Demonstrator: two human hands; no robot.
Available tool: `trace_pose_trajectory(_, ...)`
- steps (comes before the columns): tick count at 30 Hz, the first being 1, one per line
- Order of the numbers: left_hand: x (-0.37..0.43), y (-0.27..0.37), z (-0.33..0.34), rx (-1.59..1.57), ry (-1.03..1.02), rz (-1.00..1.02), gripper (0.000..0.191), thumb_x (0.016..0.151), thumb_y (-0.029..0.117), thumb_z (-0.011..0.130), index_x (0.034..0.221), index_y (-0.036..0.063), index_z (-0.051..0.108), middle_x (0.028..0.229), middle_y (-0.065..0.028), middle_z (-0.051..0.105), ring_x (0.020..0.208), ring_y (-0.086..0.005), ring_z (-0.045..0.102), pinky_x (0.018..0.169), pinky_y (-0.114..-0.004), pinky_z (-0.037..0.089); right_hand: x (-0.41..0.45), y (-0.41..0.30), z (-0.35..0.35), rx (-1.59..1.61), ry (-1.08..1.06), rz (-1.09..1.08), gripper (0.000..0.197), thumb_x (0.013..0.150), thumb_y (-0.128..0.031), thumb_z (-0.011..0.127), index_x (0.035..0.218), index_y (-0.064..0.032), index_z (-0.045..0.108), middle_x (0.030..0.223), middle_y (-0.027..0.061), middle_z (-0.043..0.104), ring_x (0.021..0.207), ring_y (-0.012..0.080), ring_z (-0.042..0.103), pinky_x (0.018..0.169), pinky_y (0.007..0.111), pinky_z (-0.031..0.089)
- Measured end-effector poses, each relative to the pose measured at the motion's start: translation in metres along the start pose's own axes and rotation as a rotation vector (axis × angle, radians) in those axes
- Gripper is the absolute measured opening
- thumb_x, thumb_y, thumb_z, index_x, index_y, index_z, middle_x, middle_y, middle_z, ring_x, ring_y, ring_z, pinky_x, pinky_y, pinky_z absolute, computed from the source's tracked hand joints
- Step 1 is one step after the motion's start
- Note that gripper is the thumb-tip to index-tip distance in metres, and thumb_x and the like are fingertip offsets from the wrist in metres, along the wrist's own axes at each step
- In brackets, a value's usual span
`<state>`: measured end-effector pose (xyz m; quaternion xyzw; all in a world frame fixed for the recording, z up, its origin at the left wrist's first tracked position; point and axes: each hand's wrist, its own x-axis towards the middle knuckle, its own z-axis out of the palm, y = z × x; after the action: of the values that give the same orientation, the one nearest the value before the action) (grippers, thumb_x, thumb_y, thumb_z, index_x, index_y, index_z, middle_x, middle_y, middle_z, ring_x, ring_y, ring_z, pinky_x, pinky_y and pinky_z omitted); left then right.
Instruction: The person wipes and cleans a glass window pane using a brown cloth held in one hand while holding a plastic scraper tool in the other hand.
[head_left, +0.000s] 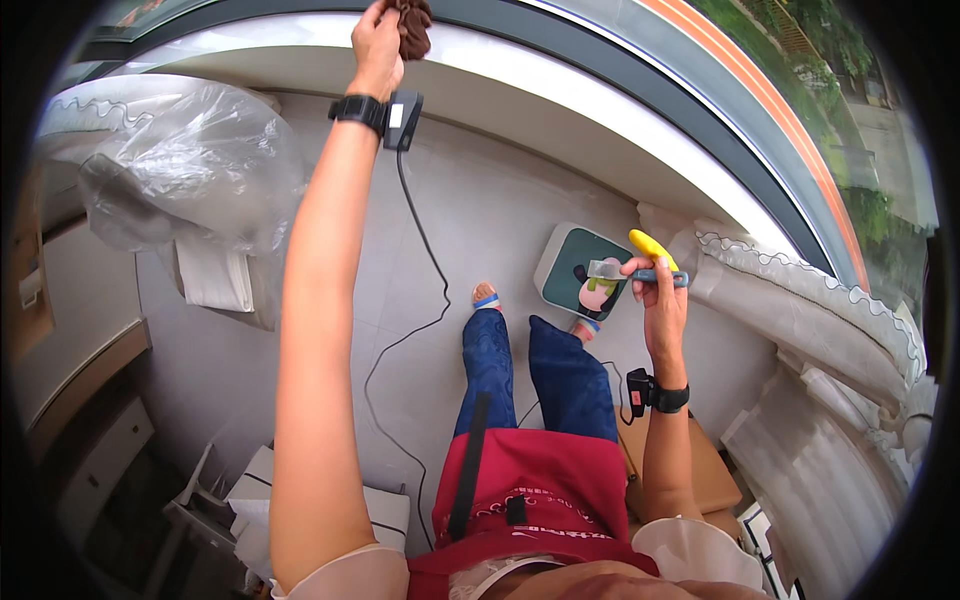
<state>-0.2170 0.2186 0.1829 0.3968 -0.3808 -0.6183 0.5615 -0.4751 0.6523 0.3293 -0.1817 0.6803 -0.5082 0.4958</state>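
At the top of the view my left hand (377, 49) is stretched out to the window and grips a bunched brown cloth (414, 28) by the dark window frame (480, 16). My right hand (658, 289), at the right, holds a scraper (607, 270) with a flat blade and a blue-grey handle, its blade pointing left. A yellow tool or handle (651, 247) is in the same hand; its exact kind is unclear. Below the scraper, on the floor, is a white-sided stool or box (555, 259) with a green top bearing a cartoon picture.
Clear plastic (217, 165) covers something at the left, beside folded white cloth (215, 277). Curtains (810, 300) hang at the right. A white sill (600, 82) runs under the window. Cardboard boxes (712, 465) stand near my right elbow. A thin cable (367, 386) trails from my left wrist.
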Motion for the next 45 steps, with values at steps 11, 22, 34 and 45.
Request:
trace_pose_trajectory(11, -0.024, -0.146, 0.11, 1.268, 0.115, 0.783, 0.044, 0.091, -0.007, 0.048, 0.134, -0.004, 0.059, 0.145, -0.0203, 0.056, 0.12, -0.0391, 0.053, 0.105, -0.045, 0.045, -0.004, 0.073, -0.127, 0.069, 0.174, 0.136, 0.042, 0.112, -0.031, 0.047, 0.133, 0.0036, 0.059, 0.097, 0.0103, 0.071, 0.072, 0.0068, 0.051, 0.064, 0.022, 0.04)
trace_pose_trajectory(22, -0.195, -0.229, 0.336, 1.037, -0.46, 0.82, 0.035, 0.085, 0.009, 0.064, 0.12, 0.0102, 0.07, 0.134, -0.0061, 0.063, 0.112, -0.023, 0.061, 0.092, -0.04, 0.052, 0.046, 0.024, -0.148, 0.053, 0.078, 0.058, 0.04, 0.112, -0.032, 0.047, 0.129, 0.0015, 0.06, 0.096, 0.0099, 0.071, 0.071, 0.0071, 0.05, 0.063, 0.022, 0.039)
trace_pose_trajectory(34, -0.104, -0.198, 0.209, 1.484, 0.052, 0.694, 0.059, 0.087, -0.013, 0.051, 0.144, 0.0031, 0.058, 0.151, -0.018, 0.054, 0.119, -0.037, 0.05, 0.105, -0.042, 0.044, 0.115, -0.027, -0.319, 0.191, 0.349, -0.308, 0.042, 0.111, -0.029, 0.049, 0.133, 0.0052, 0.059, 0.096, 0.0122, 0.072, 0.071, 0.0076, 0.052, 0.067, 0.021, 0.044)
trace_pose_trajectory(45, -0.282, -0.299, 0.46, 1.344, -0.195, 0.613, 0.066, 0.082, -0.008, 0.052, 0.148, -0.0101, 0.045, 0.16, -0.0309, 0.034, 0.127, -0.0397, 0.043, 0.112, -0.048, 0.038, 0.078, 0.005, -0.443, 0.239, 0.557, -0.205, 0.036, 0.112, -0.028, 0.046, 0.127, 0.0025, 0.056, 0.096, 0.0113, 0.067, 0.072, 0.0101, 0.052, 0.064, 0.023, 0.041)
